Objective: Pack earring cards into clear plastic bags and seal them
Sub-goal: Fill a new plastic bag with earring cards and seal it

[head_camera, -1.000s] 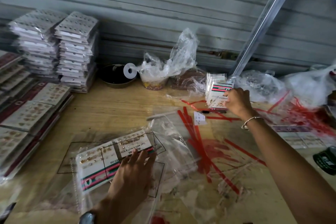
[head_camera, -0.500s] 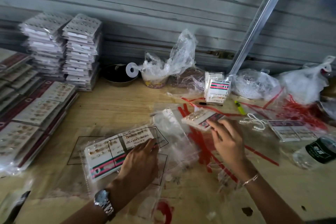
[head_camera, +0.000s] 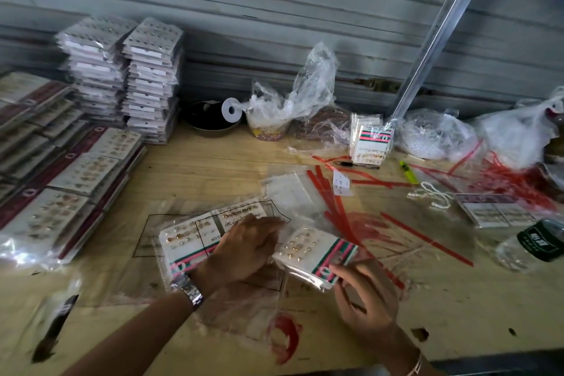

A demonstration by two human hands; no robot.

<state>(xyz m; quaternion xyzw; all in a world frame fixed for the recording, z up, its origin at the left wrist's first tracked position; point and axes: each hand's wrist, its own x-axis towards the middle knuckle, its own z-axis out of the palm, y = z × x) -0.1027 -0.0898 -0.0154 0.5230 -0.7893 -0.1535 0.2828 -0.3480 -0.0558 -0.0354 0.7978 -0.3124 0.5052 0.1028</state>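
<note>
A small stack of white earring cards (head_camera: 314, 252) with pink and green stripes sits at the table's centre, and my right hand (head_camera: 364, 302) pinches its near striped end. My left hand (head_camera: 244, 247) rests with bent fingers on a clear plastic bag (head_camera: 189, 241) that holds more earring cards, its fingertips at the bag's right edge beside the stack. A pile of loose clear bags (head_camera: 293, 189) lies just behind. More striped cards (head_camera: 370, 143) stand upright at the back.
Tall stacks of packed cards (head_camera: 122, 73) and flat rows of packed cards (head_camera: 67, 174) fill the left side. Red sealing strips (head_camera: 338, 201) litter the centre right. A water bottle (head_camera: 531, 244), crumpled plastic bags (head_camera: 293, 101), a dark bowl (head_camera: 210, 119) and a slanted metal bar (head_camera: 439, 30) stand around.
My right hand took cards from the upright pile at the back and brought them down to the centre, next to my left hand. My left hand stayed on the bag.
</note>
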